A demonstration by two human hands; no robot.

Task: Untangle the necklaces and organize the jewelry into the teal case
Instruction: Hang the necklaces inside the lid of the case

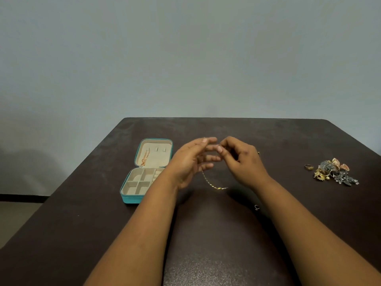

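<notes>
Below both hands' grip (214, 150), gold chain (212, 183) dangling over table (206, 234).

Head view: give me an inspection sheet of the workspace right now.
Surface: dark table.
Job's things: teal case open at left, rose-gold necklace in its lid; gold chain hanging between the hands.
Clutter: jewelry pile at right; gold ring beside it; small ring near the right forearm.
Grippers: left hand fingers extended; right hand pinching the chain.
Cables: nothing seen.
Surroundings: plain grey wall.
</notes>
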